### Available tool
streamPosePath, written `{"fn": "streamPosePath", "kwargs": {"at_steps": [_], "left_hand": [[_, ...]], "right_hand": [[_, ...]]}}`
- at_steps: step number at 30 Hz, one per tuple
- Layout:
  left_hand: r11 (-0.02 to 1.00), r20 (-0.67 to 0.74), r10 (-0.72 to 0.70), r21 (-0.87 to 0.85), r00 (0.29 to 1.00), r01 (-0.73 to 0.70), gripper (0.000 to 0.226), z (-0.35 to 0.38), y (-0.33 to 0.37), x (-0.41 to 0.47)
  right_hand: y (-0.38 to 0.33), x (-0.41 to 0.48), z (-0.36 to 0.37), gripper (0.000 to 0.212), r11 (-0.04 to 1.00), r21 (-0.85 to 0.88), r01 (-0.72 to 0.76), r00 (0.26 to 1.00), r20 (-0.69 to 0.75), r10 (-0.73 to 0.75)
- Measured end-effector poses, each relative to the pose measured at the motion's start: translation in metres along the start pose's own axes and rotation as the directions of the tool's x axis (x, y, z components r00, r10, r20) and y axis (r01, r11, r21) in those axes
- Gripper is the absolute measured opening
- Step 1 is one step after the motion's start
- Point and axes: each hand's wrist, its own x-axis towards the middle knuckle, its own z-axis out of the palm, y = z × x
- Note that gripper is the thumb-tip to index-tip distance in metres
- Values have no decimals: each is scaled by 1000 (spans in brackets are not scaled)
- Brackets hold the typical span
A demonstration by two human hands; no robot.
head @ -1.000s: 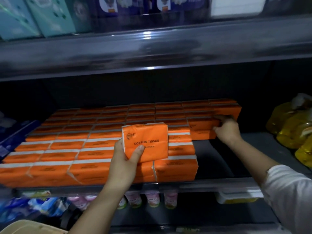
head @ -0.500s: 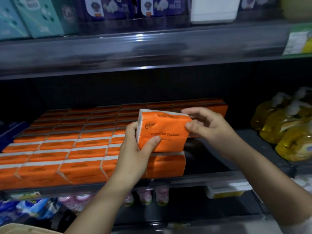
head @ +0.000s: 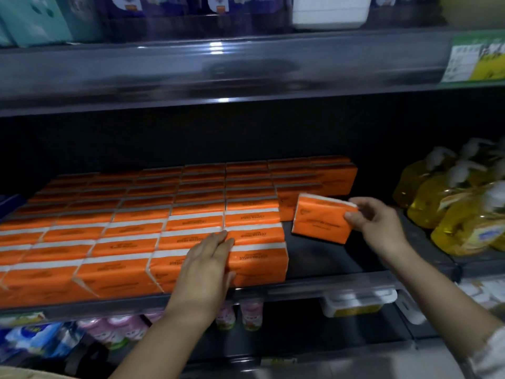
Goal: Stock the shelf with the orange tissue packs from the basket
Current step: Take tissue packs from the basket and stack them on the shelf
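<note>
— Right hand (head: 378, 224)?
— Fingers clamped on one orange tissue pack (head: 322, 218), held upright over the bare right end of the shelf (head: 336, 265).
— Left hand (head: 207, 265)?
— Flat, fingers together, resting on stocked packs (head: 114, 242) at the front edge. "COTTON TISSUE" is legible there.

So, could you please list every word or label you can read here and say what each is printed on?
"COTTON TISSUE": upside down on the stocked orange packs beside the left hand.
Print on the held pack in the right hand: too blurred to read.
Green and yellow shelf tag: too small to read.
Labels on the yellow bottles: blurred.
</note>
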Motion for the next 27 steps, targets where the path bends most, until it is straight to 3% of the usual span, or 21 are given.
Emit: {"fn": "streamPosePath", "kwargs": {"at_steps": [5,15,27], "left_hand": [[1000,-8,10,2,1000,-10,60,0,1,3],[1000,-4,4,-5,1000,-4,62,1,-1,5],[994,-40,101,42,994,-99,66,-4,0,-3]], "right_hand": [[-2,10,35,38,997,-75,3,1000,5,-3],[-6,22,58,34,992,-109,-67,994,-91,57],[-17,17,52,45,963,-253,-98,995,-24,95]]}}
